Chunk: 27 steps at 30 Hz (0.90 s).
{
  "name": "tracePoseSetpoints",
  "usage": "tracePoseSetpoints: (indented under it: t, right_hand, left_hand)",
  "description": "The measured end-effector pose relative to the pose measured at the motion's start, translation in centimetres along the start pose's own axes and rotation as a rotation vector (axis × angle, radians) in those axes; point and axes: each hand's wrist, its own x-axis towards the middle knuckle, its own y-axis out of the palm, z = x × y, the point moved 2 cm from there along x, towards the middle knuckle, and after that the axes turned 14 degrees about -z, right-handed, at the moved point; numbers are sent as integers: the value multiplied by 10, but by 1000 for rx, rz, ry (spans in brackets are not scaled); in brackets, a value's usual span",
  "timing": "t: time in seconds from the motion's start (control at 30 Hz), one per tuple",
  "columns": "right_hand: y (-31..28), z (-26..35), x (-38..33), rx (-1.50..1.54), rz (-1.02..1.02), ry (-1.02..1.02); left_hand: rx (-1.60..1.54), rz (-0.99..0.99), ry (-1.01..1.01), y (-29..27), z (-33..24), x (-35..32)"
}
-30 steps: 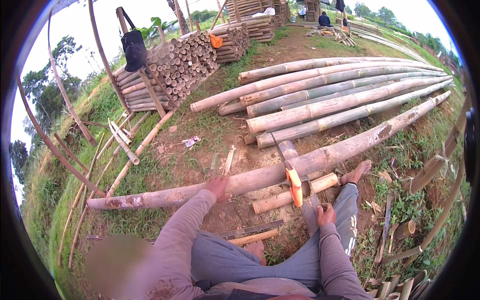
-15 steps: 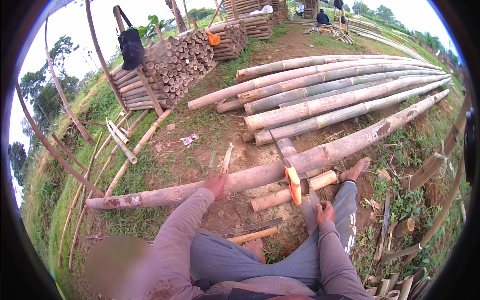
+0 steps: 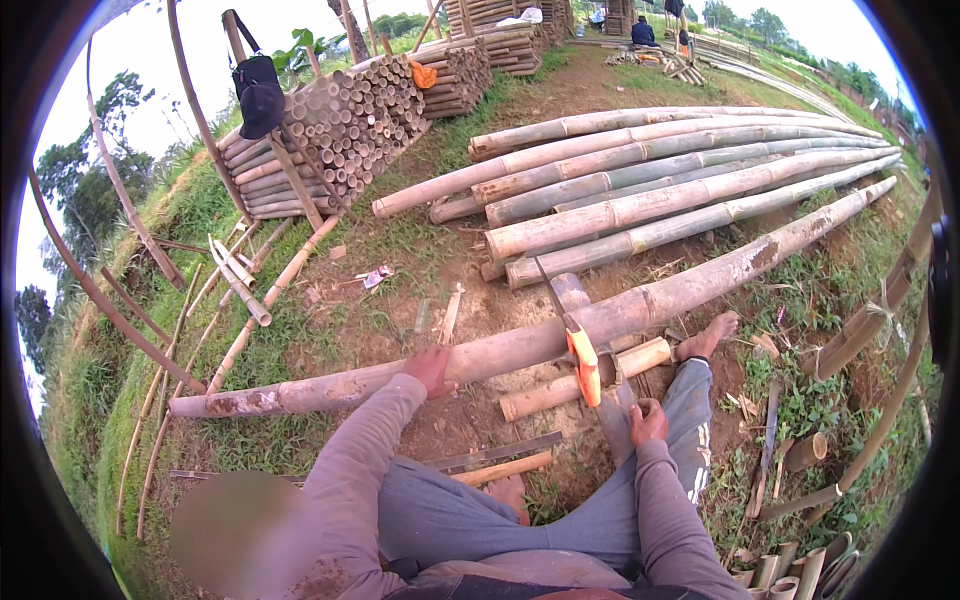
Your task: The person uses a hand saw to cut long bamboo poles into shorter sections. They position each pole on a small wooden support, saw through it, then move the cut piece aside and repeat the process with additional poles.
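A long, thick bamboo pole (image 3: pixel 490 357) lies crosswise before me, from the left to the far right. My left hand (image 3: pixel 430 371) is laid over its near-left part, fingers across the top and thumb on the near side. Against the pole, right of the middle, rests a handsaw with an orange handle (image 3: pixel 584 372); its thin blade points up and away, and neither hand touches it. My right hand (image 3: pixel 649 421) is closed beside my right knee, next to a flat grey-brown support piece (image 3: pixel 617 422) under the pole. What its curled fingers hold, if anything, is hidden.
Short cut bamboo pieces (image 3: pixel 540 398) lie on sawdust below the pole. Beyond are several long bamboo poles (image 3: pixel 620 208) and a stack of cut bamboo (image 3: pixel 355 125). A black bag (image 3: pixel 258 85) hangs on a post. Far off sits a person (image 3: pixel 644 34).
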Motion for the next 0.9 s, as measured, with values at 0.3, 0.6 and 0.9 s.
tracePoseSetpoints:
  t: [0.3,0.6,0.9]
  right_hand:
    - [-24,73,-25,436,17,-156]
    - [14,182,-25,262,66,-368]
    - [36,186,11,344,64,-266]
  left_hand:
    - [-7,87,-31,-26,14,21]
    - [-105,3,3,29,42,9]
    - [-144,26,-52,21,36,21]
